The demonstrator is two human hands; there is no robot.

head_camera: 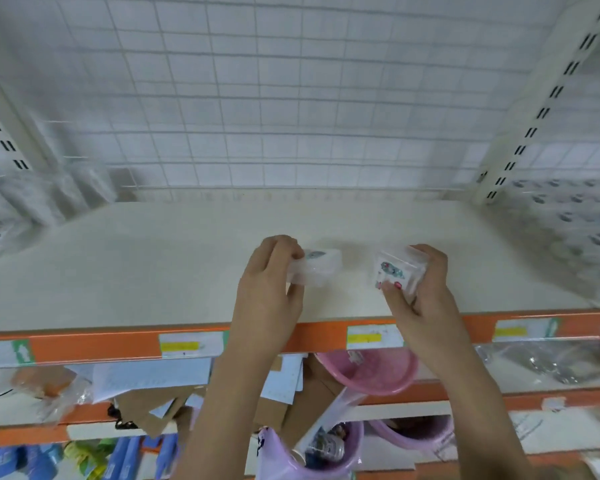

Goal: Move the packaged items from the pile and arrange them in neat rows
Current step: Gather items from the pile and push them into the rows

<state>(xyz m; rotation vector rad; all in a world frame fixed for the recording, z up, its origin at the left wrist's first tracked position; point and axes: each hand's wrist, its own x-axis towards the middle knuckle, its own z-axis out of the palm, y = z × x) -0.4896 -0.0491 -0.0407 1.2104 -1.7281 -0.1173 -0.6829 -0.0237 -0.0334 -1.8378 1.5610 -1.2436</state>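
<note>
Above the shelf (153, 271), near its orange front edge (101, 344), two small packaged boxes are held side by side. The left box (321, 268) is pinched flat, long axis across, by the left hand (271, 275); the right box (397, 270), tilted on edge, is gripped by the right hand (426, 282).

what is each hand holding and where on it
Left hand pinches the near end of a flat clear box. Right hand holds an upended clear box by its right side and bottom edge.
</note>
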